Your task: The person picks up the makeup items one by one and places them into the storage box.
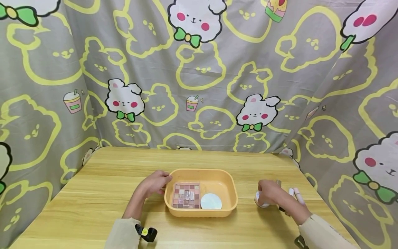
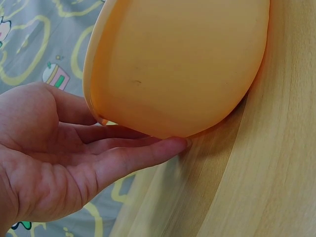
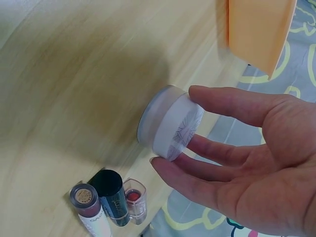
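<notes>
A pale orange plastic basin (image 1: 230, 193) stands on the wooden table. Inside lie an eyeshadow palette (image 1: 186, 195) with "BACK" printed on it and a round white disc (image 1: 211, 201). My left hand (image 1: 154, 185) holds the basin's left end, fingertips at its rim and outer wall; the same hand (image 2: 64, 158) is seen palm side on in the left wrist view. To the right of the basin, my right hand (image 1: 268, 191) pinches a round powder jar (image 3: 170, 121) between thumb and fingers. White banded and shallow, the jar is tilted in the right wrist view.
Beside the right hand lie several cosmetics: a white tube (image 1: 291, 191), a pink tube (image 1: 299, 196), a dark green cylinder (image 3: 112, 195) and a clear-capped red lipstick (image 3: 135, 197). A patterned grey curtain (image 1: 199, 86) encloses the table's back and sides.
</notes>
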The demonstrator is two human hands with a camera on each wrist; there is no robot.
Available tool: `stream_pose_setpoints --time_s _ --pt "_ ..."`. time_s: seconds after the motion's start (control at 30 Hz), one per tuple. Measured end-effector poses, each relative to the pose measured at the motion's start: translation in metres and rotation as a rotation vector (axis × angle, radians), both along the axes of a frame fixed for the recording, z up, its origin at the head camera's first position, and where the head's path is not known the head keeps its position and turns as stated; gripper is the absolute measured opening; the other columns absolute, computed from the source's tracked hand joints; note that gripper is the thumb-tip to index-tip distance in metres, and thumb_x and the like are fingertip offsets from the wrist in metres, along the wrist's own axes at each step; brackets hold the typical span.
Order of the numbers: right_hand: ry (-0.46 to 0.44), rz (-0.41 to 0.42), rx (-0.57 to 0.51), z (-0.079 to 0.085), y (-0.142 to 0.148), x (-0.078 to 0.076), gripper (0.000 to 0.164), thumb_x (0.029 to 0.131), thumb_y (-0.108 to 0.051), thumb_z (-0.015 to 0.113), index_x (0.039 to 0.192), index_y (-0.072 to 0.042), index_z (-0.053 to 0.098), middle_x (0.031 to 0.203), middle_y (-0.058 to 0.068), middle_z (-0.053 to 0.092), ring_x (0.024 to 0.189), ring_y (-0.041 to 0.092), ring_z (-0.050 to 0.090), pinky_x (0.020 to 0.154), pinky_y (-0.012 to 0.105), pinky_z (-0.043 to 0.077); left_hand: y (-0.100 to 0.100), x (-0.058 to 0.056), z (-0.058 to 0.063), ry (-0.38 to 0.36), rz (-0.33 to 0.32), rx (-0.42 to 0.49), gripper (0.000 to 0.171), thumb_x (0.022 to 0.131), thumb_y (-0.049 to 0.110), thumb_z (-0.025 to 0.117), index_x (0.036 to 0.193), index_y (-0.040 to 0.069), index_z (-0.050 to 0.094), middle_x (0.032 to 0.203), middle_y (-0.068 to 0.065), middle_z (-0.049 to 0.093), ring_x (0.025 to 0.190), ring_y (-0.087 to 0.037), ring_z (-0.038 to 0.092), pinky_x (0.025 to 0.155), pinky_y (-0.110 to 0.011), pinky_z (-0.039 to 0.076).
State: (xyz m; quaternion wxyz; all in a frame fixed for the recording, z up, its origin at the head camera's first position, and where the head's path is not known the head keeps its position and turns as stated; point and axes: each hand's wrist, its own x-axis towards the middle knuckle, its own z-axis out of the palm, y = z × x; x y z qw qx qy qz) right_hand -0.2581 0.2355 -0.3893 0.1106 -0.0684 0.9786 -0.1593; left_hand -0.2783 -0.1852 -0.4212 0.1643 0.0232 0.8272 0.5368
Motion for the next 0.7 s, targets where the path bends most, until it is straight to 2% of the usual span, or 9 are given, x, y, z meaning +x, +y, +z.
stream_pose_setpoints --time_s 0.2,0.7 --pt "-0.015 -0.026 -0.018 -0.0032 0.0016 -0.0002 0.031 0.071 -0.001 0.077 0.097 0.002 0.06 0.087 0.011 0.06 0.076 0.025 0.054 0.059 0.031 0.05 0.0003 0.0001 -0.0005 -0.004 0.016 0.001 0.042 0.106 0.015 0.044 0.138 -0.013 0.053 0.117 -0.018 0.07 0.105 -0.026 0.068 0.077 -0.04 0.061" --pt "-0.009 -0.038 -0.059 -0.0082 0.0045 -0.0002 0.034 0.071 -0.002 0.076 0.101 0.002 0.06 0.089 0.011 0.061 0.076 0.024 0.055 0.06 0.032 0.05 -0.0002 0.0013 -0.0013 0.011 -0.014 -0.001 0.043 0.107 0.015 0.043 0.139 -0.014 0.051 0.121 -0.022 0.068 0.107 -0.029 0.068 0.077 -0.042 0.062"
